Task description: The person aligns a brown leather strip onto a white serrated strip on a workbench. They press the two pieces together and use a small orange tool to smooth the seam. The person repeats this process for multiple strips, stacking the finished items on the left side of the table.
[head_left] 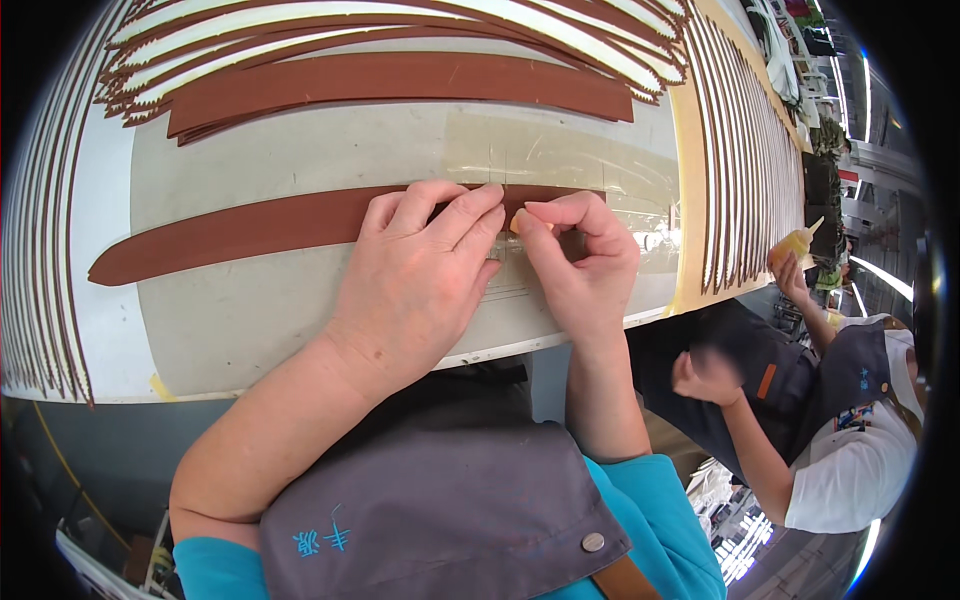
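Far left: rows of thin brown-and-white strips [40,250] fan along the table [250,320] edge.

Centre left: a long flat brown leather strip [230,232] lies across the pale grey work mat [300,150], its tapered end pointing left. More wide brown strips [400,85] are stacked beyond it.

Centre: the left hand [415,275] rests palm-down on the strip, fingers curled, fingertips pressing its upper edge. The right hand [578,260] is closed in a pinch just beside it, thumb and forefinger meeting at the strip's right portion; whether something small is held in the pinch cannot be told. A clear film patch [560,160] is stuck to the mat behind.

Handling judgement: the strip looks light, limp and bendy, not fragile; likely best held flat near the worked spot, edges pinched.

Right: a co-worker's hand holds a small yellow squeeze bottle [795,243] beside further fanned strips [745,160].
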### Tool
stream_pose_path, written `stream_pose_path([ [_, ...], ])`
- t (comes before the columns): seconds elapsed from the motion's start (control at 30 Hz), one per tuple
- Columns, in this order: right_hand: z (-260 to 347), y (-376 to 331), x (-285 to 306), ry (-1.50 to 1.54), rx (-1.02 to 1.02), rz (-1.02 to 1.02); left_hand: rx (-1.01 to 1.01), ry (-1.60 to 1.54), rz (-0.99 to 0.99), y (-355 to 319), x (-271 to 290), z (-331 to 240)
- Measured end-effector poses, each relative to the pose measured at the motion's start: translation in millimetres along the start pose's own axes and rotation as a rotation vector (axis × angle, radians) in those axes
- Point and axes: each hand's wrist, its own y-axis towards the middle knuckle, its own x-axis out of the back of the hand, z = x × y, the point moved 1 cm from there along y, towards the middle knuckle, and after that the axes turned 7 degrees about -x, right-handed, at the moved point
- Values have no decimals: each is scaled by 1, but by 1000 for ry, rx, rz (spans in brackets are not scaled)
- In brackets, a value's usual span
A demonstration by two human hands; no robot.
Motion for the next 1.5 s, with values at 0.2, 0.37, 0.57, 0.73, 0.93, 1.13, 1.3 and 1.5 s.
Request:
stream_pose_path([
  [0.2, 1, 0, -6, -112, 53, -19, 11, -4, 2, -1, 1, 2],
  [0.37, 2, -1, 0, -120, 96, -4, -15, -2, 52, 2, -1, 1],
  [0.57, 9, 7, 39, 124, -26, -40, 11, 48, 94, 5, 4, -5],
  [0.73, -18, -2, 96, -38, -71, -288, 0, 44, 106, 7, 3, -6],
  [0.93, -50, -15, 138, -73, -209, -464, -26, 101, 96, 9, 2, -7],
  [1.13, -66, -25, 139, -172, -141, -508, -46, 138, 93, 7, 0, -7],
  [1.3, -70, -27, 139, -274, -118, -548, -50, 144, 98, 9, 3, -10],
  [1.5, -79, -31, 139, -221, 78, -657, -133, 173, 187, 51, 13, -11],
])
